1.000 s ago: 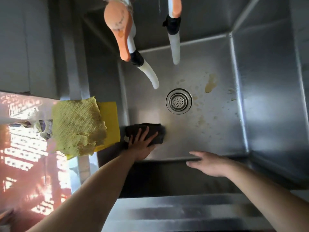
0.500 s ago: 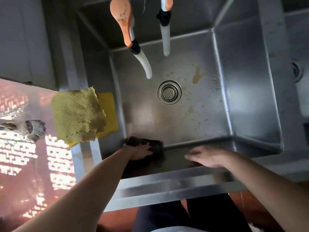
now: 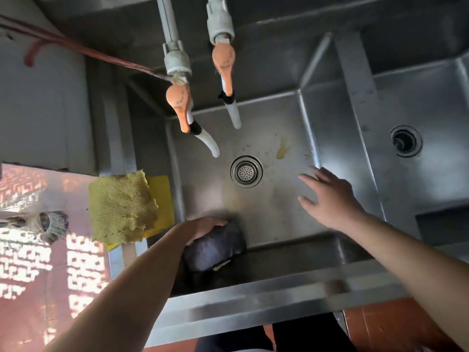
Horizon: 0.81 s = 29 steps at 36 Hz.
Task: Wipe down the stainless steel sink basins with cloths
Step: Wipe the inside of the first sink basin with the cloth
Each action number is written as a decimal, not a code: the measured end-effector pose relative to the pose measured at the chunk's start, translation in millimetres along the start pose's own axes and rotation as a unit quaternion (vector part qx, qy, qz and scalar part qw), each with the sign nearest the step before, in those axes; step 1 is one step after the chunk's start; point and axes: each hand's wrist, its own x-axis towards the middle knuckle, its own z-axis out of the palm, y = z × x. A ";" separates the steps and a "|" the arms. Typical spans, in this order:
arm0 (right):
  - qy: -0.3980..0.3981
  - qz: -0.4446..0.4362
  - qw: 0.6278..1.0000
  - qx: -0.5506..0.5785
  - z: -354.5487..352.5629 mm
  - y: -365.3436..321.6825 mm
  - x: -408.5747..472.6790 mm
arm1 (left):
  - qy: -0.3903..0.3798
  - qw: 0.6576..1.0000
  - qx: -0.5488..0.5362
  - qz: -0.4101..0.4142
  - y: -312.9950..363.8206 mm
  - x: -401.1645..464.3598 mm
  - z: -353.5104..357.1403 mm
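I look down into a stainless steel sink basin [image 3: 274, 219] with a round drain [image 3: 246, 171] and yellowish stains [image 3: 282, 151] on its floor. My left hand [image 3: 203, 228] grips a dark bunched cloth [image 3: 215, 246] at the basin's near left corner, against the front wall. My right hand [image 3: 330, 196] hovers open with fingers spread over the right side of the basin floor, holding nothing. A second basin [image 3: 431, 179] with a dark drain hole [image 3: 405, 141] lies to the right.
Two taps with orange handles [image 3: 181, 105] [image 3: 224, 64] and white spouts hang over the basin's back. A yellow mesh cloth [image 3: 121, 207] on a yellow sponge cloth [image 3: 162, 199] drapes over the left rim. A mop head [image 3: 50, 224] lies on the red tiled floor.
My left hand has gathered the dark cloth from flat into a bundle at the front wall. My right hand has lifted off the front edge and moved out over the basin floor.
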 end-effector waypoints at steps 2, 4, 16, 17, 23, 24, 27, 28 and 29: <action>0.037 -0.007 0.999 -0.007 -15.9 7.1 15.2 | -0.010 0.991 -0.133 -0.027 6.4 -2.9 -3.6; 0.073 -0.017 0.997 -0.011 -30.1 13.8 30.3 | -0.019 0.972 -0.233 0.013 15.4 -12.0 -6.2; -0.092 0.042 0.995 -0.018 56.8 37.4 91.8 | 0.213 0.750 -0.596 0.191 102.6 37.6 -65.5; -0.113 0.054 0.992 -0.016 65.3 38.7 97.0 | 0.267 0.737 -0.589 0.196 112.7 40.4 -76.9; -0.103 0.080 0.991 -0.015 104.0 44.8 131.7 | 0.591 0.711 -0.258 0.279 175.3 76.4 -126.6; -0.095 0.075 0.992 -0.026 110.2 46.7 137.0 | 0.582 0.748 -0.172 0.270 182.1 92.8 -132.3; -0.089 0.069 0.992 -0.047 127.2 54.2 149.0 | 0.527 0.819 0.135 0.183 190.7 139.6 -133.1; -0.089 0.073 0.992 -0.048 132.2 56.3 150.9 | 0.516 0.813 0.210 0.169 193.5 150.1 -127.2; -0.088 0.076 0.992 -0.048 137.1 57.6 152.4 | 0.518 0.802 0.242 0.172 196.8 154.6 -119.5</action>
